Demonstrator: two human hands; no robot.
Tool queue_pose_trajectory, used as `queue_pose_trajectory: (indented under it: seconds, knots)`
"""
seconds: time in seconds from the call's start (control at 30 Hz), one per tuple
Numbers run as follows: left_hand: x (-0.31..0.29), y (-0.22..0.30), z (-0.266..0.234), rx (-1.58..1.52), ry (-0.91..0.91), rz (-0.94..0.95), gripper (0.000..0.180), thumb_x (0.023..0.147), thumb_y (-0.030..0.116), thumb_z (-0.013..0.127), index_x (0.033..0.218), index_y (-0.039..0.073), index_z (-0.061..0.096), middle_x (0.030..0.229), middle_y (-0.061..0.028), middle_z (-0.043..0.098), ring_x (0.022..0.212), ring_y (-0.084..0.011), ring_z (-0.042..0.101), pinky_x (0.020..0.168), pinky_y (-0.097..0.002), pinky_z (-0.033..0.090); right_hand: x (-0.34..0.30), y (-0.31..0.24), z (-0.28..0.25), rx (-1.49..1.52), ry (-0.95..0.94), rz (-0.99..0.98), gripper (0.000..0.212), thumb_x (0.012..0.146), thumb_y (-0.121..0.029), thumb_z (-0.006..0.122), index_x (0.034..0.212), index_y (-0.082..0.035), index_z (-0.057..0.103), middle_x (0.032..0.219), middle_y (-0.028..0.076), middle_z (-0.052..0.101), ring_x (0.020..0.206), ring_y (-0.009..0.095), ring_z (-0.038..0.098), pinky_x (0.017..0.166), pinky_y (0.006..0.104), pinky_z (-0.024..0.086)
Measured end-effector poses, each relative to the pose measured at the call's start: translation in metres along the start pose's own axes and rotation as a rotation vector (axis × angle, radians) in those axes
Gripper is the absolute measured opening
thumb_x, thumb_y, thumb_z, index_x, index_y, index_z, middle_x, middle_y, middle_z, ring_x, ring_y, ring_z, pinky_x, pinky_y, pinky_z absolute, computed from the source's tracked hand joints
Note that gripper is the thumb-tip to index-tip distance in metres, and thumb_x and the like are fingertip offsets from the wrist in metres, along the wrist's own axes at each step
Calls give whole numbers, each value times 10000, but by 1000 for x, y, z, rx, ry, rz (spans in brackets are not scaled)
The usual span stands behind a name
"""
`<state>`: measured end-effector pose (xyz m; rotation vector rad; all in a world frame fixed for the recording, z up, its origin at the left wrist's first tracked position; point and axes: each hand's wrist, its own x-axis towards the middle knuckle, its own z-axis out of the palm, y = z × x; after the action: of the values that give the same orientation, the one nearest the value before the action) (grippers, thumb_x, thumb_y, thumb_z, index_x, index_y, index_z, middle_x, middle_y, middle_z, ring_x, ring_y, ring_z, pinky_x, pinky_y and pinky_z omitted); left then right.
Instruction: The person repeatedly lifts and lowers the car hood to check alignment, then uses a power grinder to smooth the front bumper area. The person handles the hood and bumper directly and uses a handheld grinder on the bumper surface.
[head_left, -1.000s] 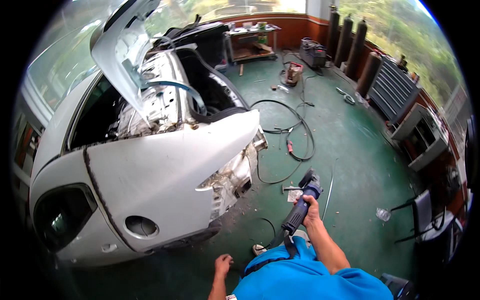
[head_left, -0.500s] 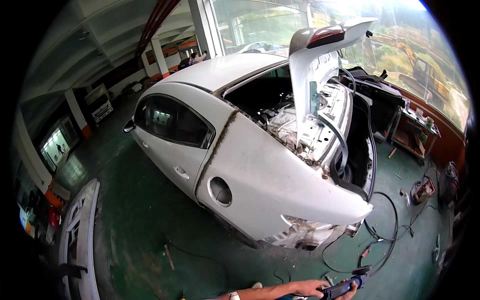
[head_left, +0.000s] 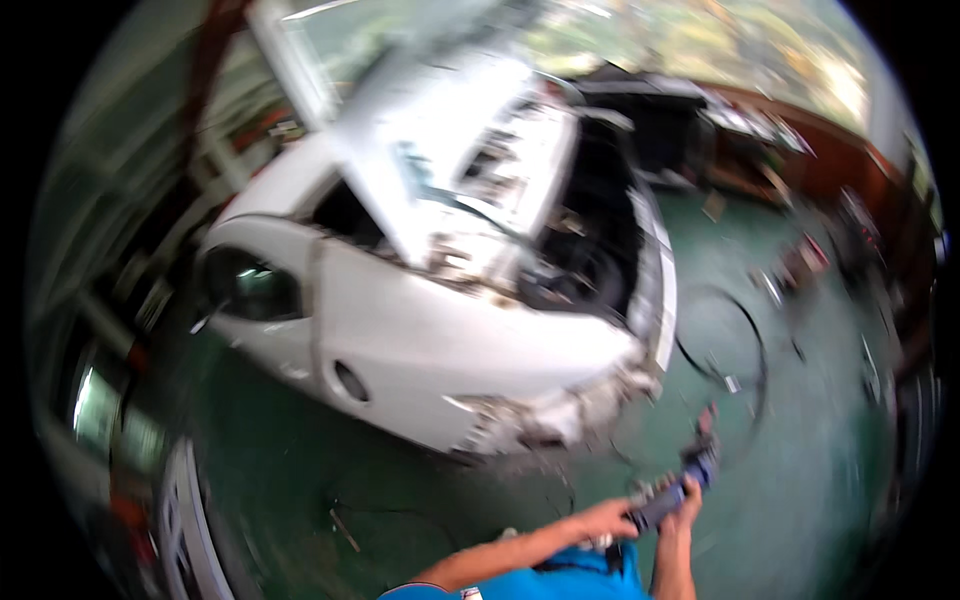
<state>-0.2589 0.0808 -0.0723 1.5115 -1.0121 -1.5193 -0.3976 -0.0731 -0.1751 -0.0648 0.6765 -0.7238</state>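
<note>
An angle grinder [head_left: 660,508] with a dark blue-grey body is held out in front of me, blurred by motion. My right hand [head_left: 685,507] is wrapped round its body near the head. At the rear end of the tool, my left hand [head_left: 605,518] is closed on it, the arm crossing in front of my blue shirt [head_left: 590,572]. Beyond them stands a white car [head_left: 440,345], its trunk lid [head_left: 400,150] raised. The rear corner nearest me is stripped to rough metal [head_left: 530,420], and a brownish seam runs down the side behind the rear window.
A black hose [head_left: 762,360] loops over the green floor to the right. Several tools [head_left: 800,262] lie farther back there, near a loaded workbench [head_left: 745,125]. A long pale panel [head_left: 185,520] lies at lower left, and a thin stick [head_left: 345,530] lies nearer the car.
My view has swung right and down, so the car sits farther left. Both hands and the grinder now show higher in the picture, the grinder's head pointing more away from me.
</note>
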Motion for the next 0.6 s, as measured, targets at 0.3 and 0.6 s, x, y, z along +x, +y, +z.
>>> queue_pose_trajectory:
  seconds: [0.3,0.6]
  knots:
    - [16,12,14,-221,-24,-177,651,821,121,740,1384,-65,472,1142,-94,604,1016,-150,568,916,-288,468,-11,-22,25,-78,156,-16,290,743,-201,712,932,4,630,853,130,677,742,260,676,703,375,578]
    - [20,-11,-20,-192,-67,-152,929,830,160,783,1530,-68,217,1482,-230,431,1382,-289,429,1141,-375,344,-19,-23,66,-431,118,-175,358,721,-155,730,1001,6,574,844,119,663,699,232,670,657,361,567]
